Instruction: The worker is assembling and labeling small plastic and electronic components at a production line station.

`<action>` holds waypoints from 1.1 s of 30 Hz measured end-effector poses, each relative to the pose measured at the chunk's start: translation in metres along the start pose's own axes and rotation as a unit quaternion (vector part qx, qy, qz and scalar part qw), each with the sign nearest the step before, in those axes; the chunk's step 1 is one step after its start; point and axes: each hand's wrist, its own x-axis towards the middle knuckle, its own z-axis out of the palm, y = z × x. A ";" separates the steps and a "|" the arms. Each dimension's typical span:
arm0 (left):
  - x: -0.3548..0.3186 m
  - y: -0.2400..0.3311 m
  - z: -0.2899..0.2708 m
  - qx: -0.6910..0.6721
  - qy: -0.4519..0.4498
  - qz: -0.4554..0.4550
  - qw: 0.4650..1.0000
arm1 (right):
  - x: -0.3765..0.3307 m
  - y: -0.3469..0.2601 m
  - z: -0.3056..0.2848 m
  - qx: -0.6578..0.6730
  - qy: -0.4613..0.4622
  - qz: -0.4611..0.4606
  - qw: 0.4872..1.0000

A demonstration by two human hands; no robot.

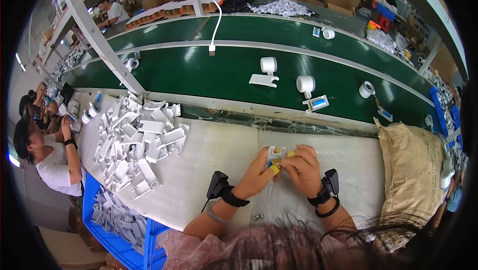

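Over the white padded tabletop [224, 145], my left hand [255, 176] is closed round a small white plastic part [273, 151] with a bluish piece on it. My right hand [304, 171] is closed too, its fingertips pinching at the same part. Whether a smaller piece lies between those fingertips is hidden. Yellow covers sit on some fingertips of both hands. To the left of my hands lies a large heap of white plastic brackets [144, 138]. A small clear object [257, 217] lies on the tabletop near my left forearm.
Beyond the table runs a green conveyor belt [199, 73] carrying several white round units with flat arms. A USB cable [215, 21] hangs above it. A brown paper sack [411, 170] stands at right, a blue bin [119, 220] of parts lower left. A co-worker [52, 158] sits at left.
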 end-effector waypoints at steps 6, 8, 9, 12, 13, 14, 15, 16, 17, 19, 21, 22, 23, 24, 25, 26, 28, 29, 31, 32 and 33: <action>-0.001 0.000 0.000 0.029 -0.017 0.010 0.999 | -0.002 0.002 0.002 0.005 0.002 -0.001 1.000; -0.002 0.001 0.000 0.036 -0.027 0.015 0.999 | -0.002 0.003 0.003 0.002 0.011 0.001 1.000; -0.002 0.003 0.001 0.051 -0.022 0.015 0.998 | -0.003 0.003 0.003 0.003 0.011 0.000 1.000; -0.002 0.004 0.002 0.071 -0.014 0.012 0.997 | -0.004 0.004 0.004 -0.004 0.011 -0.005 1.000; -0.002 0.003 0.002 0.075 -0.012 0.010 0.997 | -0.004 0.004 0.005 0.006 0.010 0.004 1.000; -0.002 0.003 0.003 0.075 -0.011 0.010 0.997 | -0.005 0.004 0.005 0.017 0.008 0.013 1.000; -0.003 0.002 0.004 0.078 0.005 0.030 0.996 | -0.005 0.004 0.005 0.018 0.008 0.012 1.000; -0.003 0.001 0.005 0.081 0.020 0.050 0.995 | -0.005 0.004 0.005 0.022 0.006 0.012 1.000; -0.004 0.002 0.003 0.082 0.020 0.050 0.995 | -0.004 0.004 0.005 0.026 0.006 0.011 1.000; -0.005 0.006 -0.001 0.073 -0.017 0.030 0.997 | -0.003 0.003 0.003 0.030 0.003 0.015 0.999; -0.006 0.006 0.001 0.072 -0.012 0.054 0.996 | -0.002 0.001 0.003 0.035 0.000 0.019 0.999; -0.007 0.005 0.003 0.070 -0.009 0.078 0.994 | -0.002 0.001 0.003 0.039 0.001 0.017 0.999; -0.006 0.006 0.005 0.070 -0.010 0.078 0.994 | -0.002 0.001 0.003 0.042 0.002 0.017 0.999; -0.006 0.006 0.007 0.066 0.008 0.077 0.995 | -0.002 0.001 0.003 0.042 0.003 0.017 0.999; -0.006 0.007 0.008 0.062 0.026 0.076 0.995 | -0.002 0.001 0.003 0.043 0.001 0.020 0.999; -0.006 0.008 0.008 0.062 0.026 0.076 0.995 | -0.002 0.001 0.003 0.045 -0.001 0.023 0.999; -0.007 0.009 0.008 0.079 0.031 0.026 0.996 | -0.003 0.003 0.001 0.043 -0.013 0.015 0.999; -0.006 0.008 0.008 0.079 0.031 0.026 0.996 | -0.003 0.003 0.000 0.041 -0.026 0.007 0.999; -0.004 0.003 0.007 0.131 0.026 0.113 0.985 | -0.003 0.003 0.001 0.044 -0.024 0.013 0.999; -0.004 0.003 0.007 0.131 0.026 0.113 0.985 | -0.004 0.003 0.001 0.046 -0.021 0.020 0.999; -0.004 0.004 0.007 0.137 0.035 0.095 0.985 | -0.004 0.003 0.001 0.046 -0.021 0.020 0.999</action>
